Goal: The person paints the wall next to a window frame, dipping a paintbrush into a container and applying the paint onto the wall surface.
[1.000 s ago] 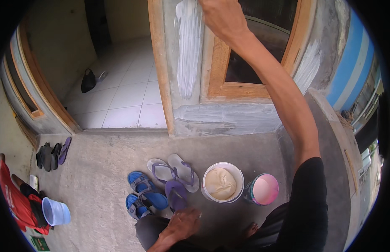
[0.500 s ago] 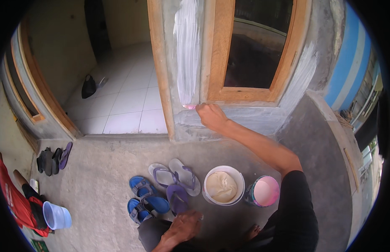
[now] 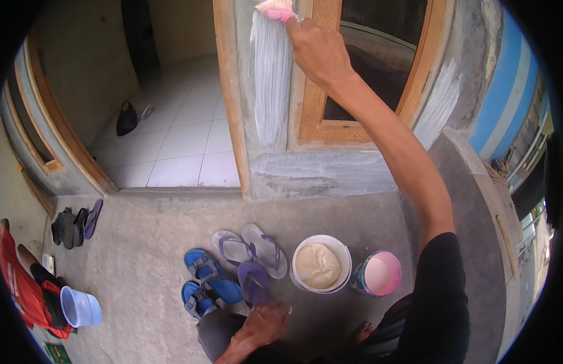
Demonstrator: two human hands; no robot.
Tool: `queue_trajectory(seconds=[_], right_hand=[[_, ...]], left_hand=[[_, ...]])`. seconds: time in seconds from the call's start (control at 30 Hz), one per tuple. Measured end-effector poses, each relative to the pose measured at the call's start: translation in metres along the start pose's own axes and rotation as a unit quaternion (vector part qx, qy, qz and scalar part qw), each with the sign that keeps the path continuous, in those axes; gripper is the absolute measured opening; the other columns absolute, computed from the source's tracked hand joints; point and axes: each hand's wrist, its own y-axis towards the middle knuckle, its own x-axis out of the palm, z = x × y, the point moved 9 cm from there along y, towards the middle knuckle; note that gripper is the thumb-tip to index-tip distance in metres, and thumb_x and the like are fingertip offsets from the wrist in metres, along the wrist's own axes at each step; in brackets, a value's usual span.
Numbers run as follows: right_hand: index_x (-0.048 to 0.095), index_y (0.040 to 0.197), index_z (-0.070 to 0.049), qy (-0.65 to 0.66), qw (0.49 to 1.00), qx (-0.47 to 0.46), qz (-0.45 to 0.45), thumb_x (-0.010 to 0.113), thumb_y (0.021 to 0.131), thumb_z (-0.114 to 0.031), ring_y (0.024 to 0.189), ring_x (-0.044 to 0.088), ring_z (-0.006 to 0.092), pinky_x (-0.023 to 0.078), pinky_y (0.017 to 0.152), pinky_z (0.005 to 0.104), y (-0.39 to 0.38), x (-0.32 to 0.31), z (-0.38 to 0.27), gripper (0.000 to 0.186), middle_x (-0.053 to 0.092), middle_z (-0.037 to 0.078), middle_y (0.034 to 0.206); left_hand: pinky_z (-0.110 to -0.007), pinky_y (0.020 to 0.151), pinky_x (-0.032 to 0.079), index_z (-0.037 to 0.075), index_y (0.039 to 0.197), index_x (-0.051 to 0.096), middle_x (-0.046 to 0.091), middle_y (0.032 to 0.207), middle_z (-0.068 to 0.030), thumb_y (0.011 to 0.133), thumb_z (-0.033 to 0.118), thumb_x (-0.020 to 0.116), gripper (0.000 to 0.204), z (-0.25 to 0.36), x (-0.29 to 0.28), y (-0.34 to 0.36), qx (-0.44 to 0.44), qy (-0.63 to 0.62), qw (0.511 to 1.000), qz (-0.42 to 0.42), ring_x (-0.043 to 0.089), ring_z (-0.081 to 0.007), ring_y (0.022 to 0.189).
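Observation:
My right hand (image 3: 321, 51) is closed round the pink handle of a paintbrush (image 3: 275, 8) at the top of the view. Its pale bristles touch the top of a streaky white painted strip (image 3: 271, 79) on the grey wall between the door frame and the window. Low in the view, by my knee, my left hand (image 3: 266, 324) has its fingers curled; a small white spot shows at the fingertips, and what they hold, if anything, is hidden. Before me stand a white bucket (image 3: 347, 280) with cream-coloured, wrinkled contents and a smaller tub (image 3: 383, 274) with a pale pink inside.
Grey-purple flip-flops (image 3: 266, 249) and blue sandals (image 3: 223, 290) lie left of the bucket. The wooden window frame (image 3: 348, 130) borders the painted wall. Far left, a person in red (image 3: 26, 285) is beside a pale blue bucket (image 3: 81, 306). More footwear (image 3: 75, 227) lies by the left wall.
My right hand has swept the paintbrush up the wall strip, from its lower end to its top. The arm is stretched further forward. My left hand has stayed by the knee.

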Motion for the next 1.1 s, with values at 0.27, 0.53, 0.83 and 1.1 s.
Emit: queue_trajectory(seconds=[0.27,0.53,0.83,1.1], right_hand=[[0.06,0.107,0.017,0.081,0.967,-0.02,-0.242,0.058,0.074,0.001,0.059,0.068,0.0275,0.056,0.05,0.0335,-0.216,0.09,-0.103,0.037,0.063,0.025,0.08],[0.063,0.074,0.006,0.178,0.94,0.031,-0.29,0.057,0.073,0.003,0.065,0.066,0.0386,0.055,0.062,0.0436,-0.214,0.102,-0.081,0.007,0.064,0.025,0.075],[0.067,0.075,0.005,0.063,0.995,0.034,-0.069,0.063,0.077,-0.003,0.064,0.065,0.0406,0.054,0.059,0.046,-0.014,0.0,0.013,0.01,0.064,0.025,0.072],[0.06,0.111,0.011,0.012,1.0,-0.003,-0.002,0.057,0.075,0.001,0.055,0.066,0.0254,0.053,0.048,0.0339,-0.084,0.034,-0.052,0.037,0.063,0.018,0.078]], left_hand=[[-0.047,0.079,0.051,0.002,0.103,0.061,0.064,0.093,-0.0174,0.083,0.009,0.058,0.021,0.002,-0.008,-0.012,-0.005,0.004,1.0,0.018,0.064,-0.0385,0.089],[-0.046,0.077,0.052,0.004,0.101,0.061,0.064,0.091,-0.0172,0.084,0.009,0.058,0.018,-0.003,0.0,-0.007,-0.013,0.001,1.0,-0.02,0.063,-0.0385,0.087],[-0.047,0.076,0.051,0.002,0.1,0.06,0.063,0.09,-0.0174,0.082,0.007,0.058,0.019,0.002,-0.007,-0.004,0.012,-0.016,1.0,-0.001,0.063,-0.0391,0.086],[-0.047,0.067,0.051,0.002,0.097,0.061,0.063,0.087,-0.0166,0.077,0.004,0.062,0.021,0.004,-0.01,-0.011,0.042,-0.004,0.998,0.046,0.063,-0.0371,0.078]])
